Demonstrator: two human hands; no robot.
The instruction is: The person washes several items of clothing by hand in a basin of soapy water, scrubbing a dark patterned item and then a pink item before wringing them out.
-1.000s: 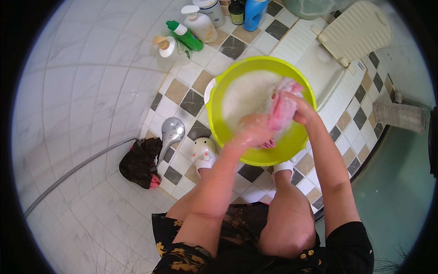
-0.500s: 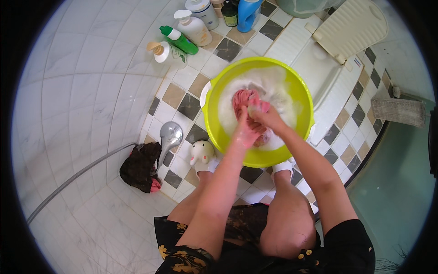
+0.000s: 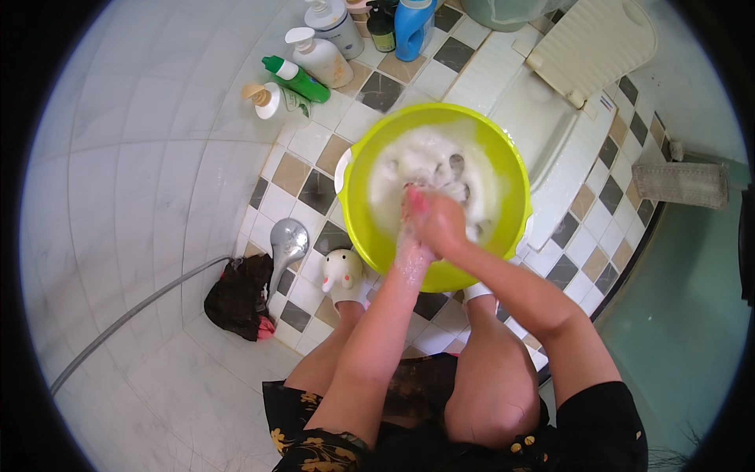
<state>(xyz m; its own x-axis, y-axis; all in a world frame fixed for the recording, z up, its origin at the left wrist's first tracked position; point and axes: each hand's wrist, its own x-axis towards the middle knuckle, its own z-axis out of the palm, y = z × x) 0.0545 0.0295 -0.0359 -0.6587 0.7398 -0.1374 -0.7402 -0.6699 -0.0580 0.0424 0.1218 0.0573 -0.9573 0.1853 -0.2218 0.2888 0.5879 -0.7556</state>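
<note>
My hands are pressed together over a lime-green basin [image 3: 515, 169] of foamy water. A small bit of pink cloth [image 3: 417, 200] shows at their fingertips; the rest of it is hidden by the hands and the suds [image 3: 429, 149]. My right hand [image 3: 442, 223], smeared by motion, is closed over the cloth from the right. Against it, on the left, my left hand [image 3: 412, 240] is closed too, wet with foam at the wrist, its fingers partly covered by the right hand.
Several bottles, among them a green one [image 3: 296, 79] and a blue one [image 3: 412, 30], line the wall. A shower head [image 3: 289, 240] lies by a dark cloth bundle [image 3: 236, 297] on the tiles. A cream washboard [image 3: 594, 51] leans beyond the white squat toilet [image 3: 543, 141].
The pink cloth, earlier bunched widely above the foam, is now mostly out of sight. My right hand has moved down and left over the left hand. The view has shifted slightly.
</note>
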